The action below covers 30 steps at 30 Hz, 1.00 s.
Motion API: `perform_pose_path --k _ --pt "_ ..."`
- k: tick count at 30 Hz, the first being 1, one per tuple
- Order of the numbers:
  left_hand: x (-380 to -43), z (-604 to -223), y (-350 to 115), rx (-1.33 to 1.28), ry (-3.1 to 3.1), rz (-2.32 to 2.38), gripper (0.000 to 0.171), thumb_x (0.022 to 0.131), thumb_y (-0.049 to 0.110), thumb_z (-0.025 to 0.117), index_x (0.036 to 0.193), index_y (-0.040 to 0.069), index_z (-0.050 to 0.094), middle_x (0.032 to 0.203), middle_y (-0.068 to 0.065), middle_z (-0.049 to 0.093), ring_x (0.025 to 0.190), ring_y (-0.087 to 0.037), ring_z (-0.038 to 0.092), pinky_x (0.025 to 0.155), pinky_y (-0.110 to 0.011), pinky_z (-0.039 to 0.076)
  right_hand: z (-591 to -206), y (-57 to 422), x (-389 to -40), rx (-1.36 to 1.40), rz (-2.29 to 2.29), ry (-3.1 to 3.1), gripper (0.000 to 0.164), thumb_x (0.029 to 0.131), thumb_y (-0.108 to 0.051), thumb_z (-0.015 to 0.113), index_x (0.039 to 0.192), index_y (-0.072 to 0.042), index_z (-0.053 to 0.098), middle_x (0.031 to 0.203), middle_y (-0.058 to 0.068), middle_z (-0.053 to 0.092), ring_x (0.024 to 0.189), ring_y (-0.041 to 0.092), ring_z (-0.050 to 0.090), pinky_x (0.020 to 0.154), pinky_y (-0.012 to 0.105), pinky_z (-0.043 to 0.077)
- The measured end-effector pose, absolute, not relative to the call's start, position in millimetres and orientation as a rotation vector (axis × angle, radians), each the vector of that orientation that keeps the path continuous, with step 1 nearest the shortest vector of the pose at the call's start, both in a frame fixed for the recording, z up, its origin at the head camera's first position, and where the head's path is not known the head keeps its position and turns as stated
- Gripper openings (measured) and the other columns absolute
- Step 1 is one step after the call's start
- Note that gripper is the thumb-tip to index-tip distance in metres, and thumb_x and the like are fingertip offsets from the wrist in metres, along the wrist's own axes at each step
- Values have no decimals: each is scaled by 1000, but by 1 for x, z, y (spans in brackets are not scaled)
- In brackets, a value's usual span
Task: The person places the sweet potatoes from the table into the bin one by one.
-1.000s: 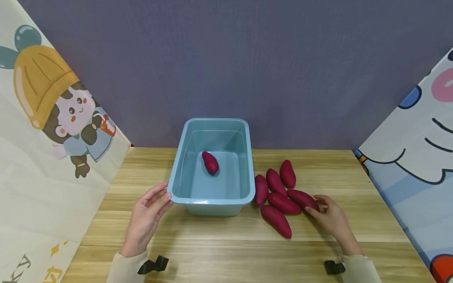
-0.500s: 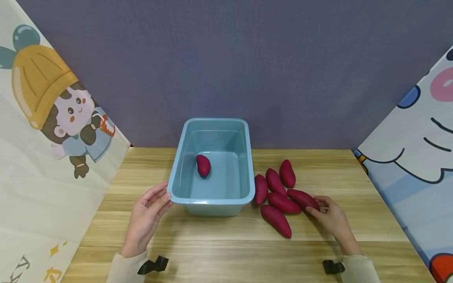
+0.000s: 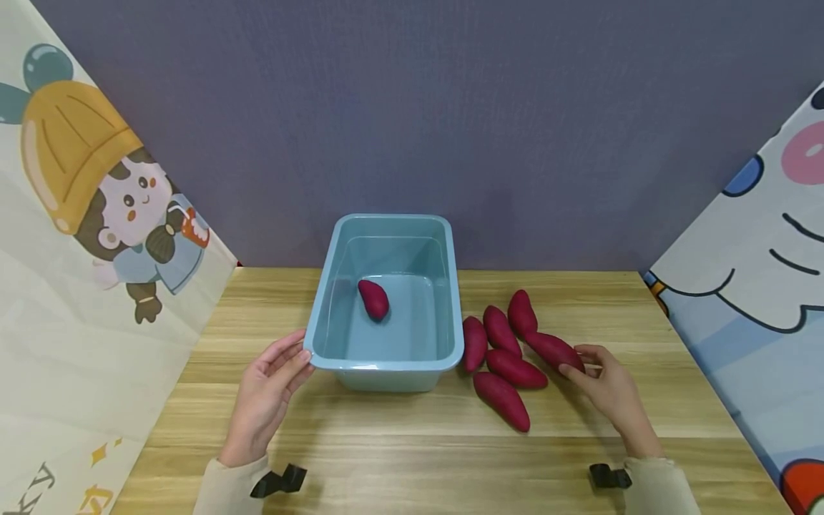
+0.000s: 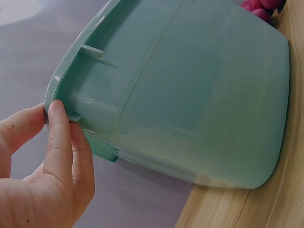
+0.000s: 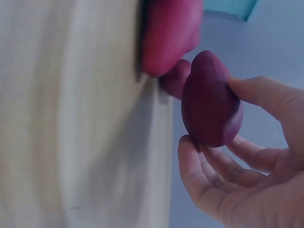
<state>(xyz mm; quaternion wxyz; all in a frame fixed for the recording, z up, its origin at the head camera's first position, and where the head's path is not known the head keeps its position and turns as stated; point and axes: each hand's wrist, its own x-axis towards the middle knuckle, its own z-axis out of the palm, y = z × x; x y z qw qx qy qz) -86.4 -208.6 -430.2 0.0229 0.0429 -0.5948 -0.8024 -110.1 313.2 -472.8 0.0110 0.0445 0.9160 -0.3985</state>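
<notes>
"What's surrounding the work?"

"A purple-grey wall (image 3: 547, 143) is standing at the back. One cartoon cloth (image 3: 58, 343) is hanging at the left, a second cloth (image 3: 759, 286) at the right, and a wood-grain table (image 3: 399, 458) is stretching between them."

"And on it?"

"A blue bin (image 3: 386, 382) is sitting near the wall. The left hand (image 3: 260, 400) is pinching its rim (image 3: 386, 367) at the near left corner."

"The other hand?"

"To the bin's right, the right hand (image 3: 608, 390) is pinching a red potato (image 3: 555, 351) by one end, thumb opposite fingers."

"Which way is it pointing?"

"Its long axis is slanting; the thinner tip is aiming away and left, towards five potatoes (image 3: 517, 369) lying beside the bin. A lone potato (image 3: 375, 300) is lying inside, narrow end pointing away and slightly left."

"What are the wrists adding?"

"The right view is showing the held potato nearly end-on, seemingly raised, with a shadow (image 5: 123, 161) falling on the table. Whether its tip is touching another, I can't tell. The left view is showing a rib (image 4: 95, 53) under the rim, which the head view is hiding."
</notes>
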Motion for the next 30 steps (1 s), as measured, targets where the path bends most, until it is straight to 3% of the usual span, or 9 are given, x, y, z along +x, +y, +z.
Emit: perform_pose_path --k 12,22,30 --pt "-87 -430 -208 164 -1854 -2475 45 96 5 68 137 -6 53 116 -9 61 100 -16 65 94 -31 57 -424 294 -136 -69 -1232 3029 58 92 -36 75 134 0 55 123 26 63 99 40 66 65 21 56" --pt "-87 -428 -209 156 -1850 -2488 44 96 4 68 136 -6 54 114 -8 62 99 -16 65 94 -31 57 -374 265 -159 -255 -1187 3071 61 93 -42 73 137 -4 55 127 19 63 104 39 64 79 53 58" --pt "-87 -427 -209 168 -1853 -2485 44 96 5 69 136 -5 55 114 -8 62 99 -15 66 93 -31 57 -325 226 -180 -446 -1197 3069 57 92 -41 73 135 -7 56 123 15 64 101 32 65 79 49 59"
